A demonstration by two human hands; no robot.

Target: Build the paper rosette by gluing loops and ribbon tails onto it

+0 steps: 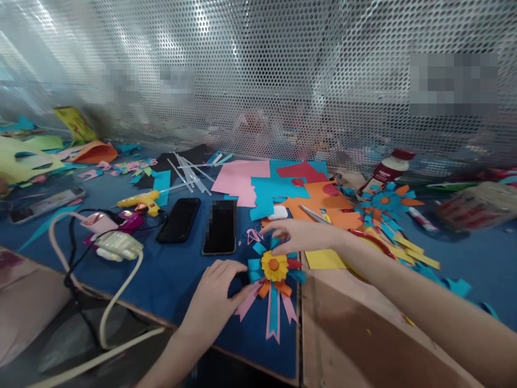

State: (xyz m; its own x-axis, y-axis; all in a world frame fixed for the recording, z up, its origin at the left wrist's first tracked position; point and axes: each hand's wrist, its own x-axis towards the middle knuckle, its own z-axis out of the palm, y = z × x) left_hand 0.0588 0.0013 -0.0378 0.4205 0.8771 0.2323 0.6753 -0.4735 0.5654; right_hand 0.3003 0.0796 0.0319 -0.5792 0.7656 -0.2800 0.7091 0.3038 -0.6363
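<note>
A paper flower rosette (274,266) lies flat on the blue tabletop, with an orange centre, yellow inner ring, blue, red and orange looped petals, and pink and blue ribbon tails. My left hand (216,291) rests at its left side. The thumb reaches the pink tail and the forefinger a blue petal, with a gap between them. Above the rosette, my right hand (301,237) has its fingers bent and apart, one tip close to the yellow ring. Whether that fingertip touches, I cannot tell. Beyond it lies a small twisted pink strip (254,235).
Two phones (179,220) lie left of centre, near a yellow glue gun (139,202) and cabled plugs (119,245). Glue sticks (189,172) and coloured paper sheets (242,178) sit behind. Scissors (371,241), another blue paper flower (385,199) and a bottle (388,170) are rightward.
</note>
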